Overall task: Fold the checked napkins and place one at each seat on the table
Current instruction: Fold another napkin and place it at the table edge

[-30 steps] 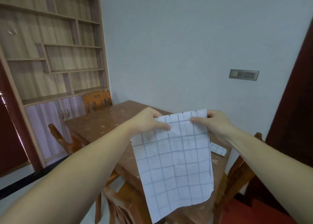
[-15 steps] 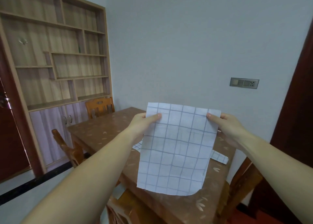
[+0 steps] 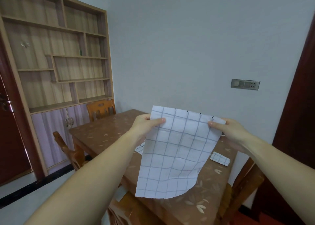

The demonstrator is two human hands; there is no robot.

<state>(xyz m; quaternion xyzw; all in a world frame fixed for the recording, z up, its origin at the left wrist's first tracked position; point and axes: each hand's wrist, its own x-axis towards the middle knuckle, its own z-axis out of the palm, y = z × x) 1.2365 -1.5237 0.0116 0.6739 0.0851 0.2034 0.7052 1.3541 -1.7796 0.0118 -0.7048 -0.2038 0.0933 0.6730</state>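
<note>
A white napkin with a grey check [image 3: 175, 153] hangs open in the air above the brown table [image 3: 105, 132]. My left hand [image 3: 146, 124] pinches its top left corner and my right hand [image 3: 230, 129] pinches its top right corner. The lower edge curls slightly just over the table's near end. A folded checked napkin [image 3: 219, 158] lies on the table at the right. Part of another checked napkin [image 3: 140, 148] peeks out on the table behind the hanging one, mostly hidden.
Wooden chairs stand at the table's far end [image 3: 100, 109], left side [image 3: 68, 149], near side [image 3: 122, 207] and right side [image 3: 245, 182]. A tall wooden shelf unit [image 3: 56, 54] fills the left wall. A dark door frame [image 3: 298, 105] stands at the right.
The napkin's top edge has been lifted and spread wider between my hands, and it now hangs flatter. The view has tilted upward a little.
</note>
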